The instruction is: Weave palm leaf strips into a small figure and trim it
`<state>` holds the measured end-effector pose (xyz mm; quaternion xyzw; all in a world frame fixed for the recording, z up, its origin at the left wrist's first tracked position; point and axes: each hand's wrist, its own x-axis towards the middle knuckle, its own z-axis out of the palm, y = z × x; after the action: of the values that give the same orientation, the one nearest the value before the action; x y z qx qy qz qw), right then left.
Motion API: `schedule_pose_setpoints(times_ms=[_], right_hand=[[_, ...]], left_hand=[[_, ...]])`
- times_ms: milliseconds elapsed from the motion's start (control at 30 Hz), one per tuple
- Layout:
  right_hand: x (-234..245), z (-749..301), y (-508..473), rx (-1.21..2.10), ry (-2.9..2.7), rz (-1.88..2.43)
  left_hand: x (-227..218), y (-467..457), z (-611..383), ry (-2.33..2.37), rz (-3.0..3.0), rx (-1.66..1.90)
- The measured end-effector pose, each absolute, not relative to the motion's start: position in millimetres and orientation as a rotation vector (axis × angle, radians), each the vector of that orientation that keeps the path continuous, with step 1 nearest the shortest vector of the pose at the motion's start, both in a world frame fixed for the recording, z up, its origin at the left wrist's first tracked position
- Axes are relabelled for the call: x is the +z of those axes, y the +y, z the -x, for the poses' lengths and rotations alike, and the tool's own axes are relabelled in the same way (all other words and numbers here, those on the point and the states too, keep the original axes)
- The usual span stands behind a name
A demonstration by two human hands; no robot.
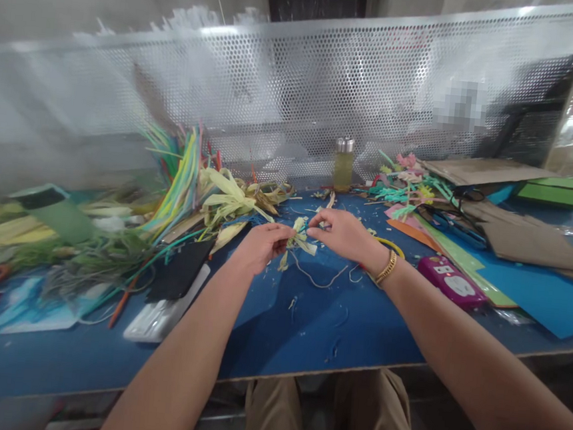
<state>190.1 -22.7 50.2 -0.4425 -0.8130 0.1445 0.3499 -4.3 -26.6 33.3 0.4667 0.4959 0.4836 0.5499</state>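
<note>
My left hand (pixel 262 245) pinches a small tied bunch of pale yellow-green corn husk strips (pixel 304 244) above the blue tabletop (pixel 302 323). A bit of blue shows at the bunch's upper end. My right hand (pixel 338 233), with a gold bracelet (pixel 387 267) on its wrist, is closed with thumb and fingertips together right beside that blue bit. What those fingertips hold is too small to make out. A thin pale string (pixel 318 285) curves across the table below the hands. Larger dried husks (pixel 230 197) lie behind my left hand.
Coloured pipe cleaners (pixel 177 172) stand at the left, near a green container (pixel 51 211). A black phone-like slab (pixel 181 269) lies on a white case (pixel 167 318). A bottle (pixel 343 166) stands behind. At right are a purple device (pixel 451 281), coloured sheets and cardboard (pixel 530 240).
</note>
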Motion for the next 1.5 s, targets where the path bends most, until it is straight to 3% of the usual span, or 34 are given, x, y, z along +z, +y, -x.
schedule_pose_setpoints(times_ms=[400,633,833,1167,1333,1500], right_hand=[[59,-185,-36,-0.167,-2.431,1.06],[56,-186,-27,-0.128,-2.454,0.892],[51,-190,-14,0.276,-2.312,0.837],[40,-207,0,1.609,-2.018,0.929],[34,-204,3,1.848,-1.781,0.963],[36,-198,0,1.873,-1.665,0.979]], left_hand=[[26,-23,10,1.306,-1.447,1.132],[26,-27,8,1.33,-1.736,0.965],[30,-34,4,1.192,-1.828,0.888],[32,-41,-3,1.029,-1.853,0.844],[32,-41,-4,1.026,-1.872,0.886],[32,-39,-4,1.04,-1.847,0.983]])
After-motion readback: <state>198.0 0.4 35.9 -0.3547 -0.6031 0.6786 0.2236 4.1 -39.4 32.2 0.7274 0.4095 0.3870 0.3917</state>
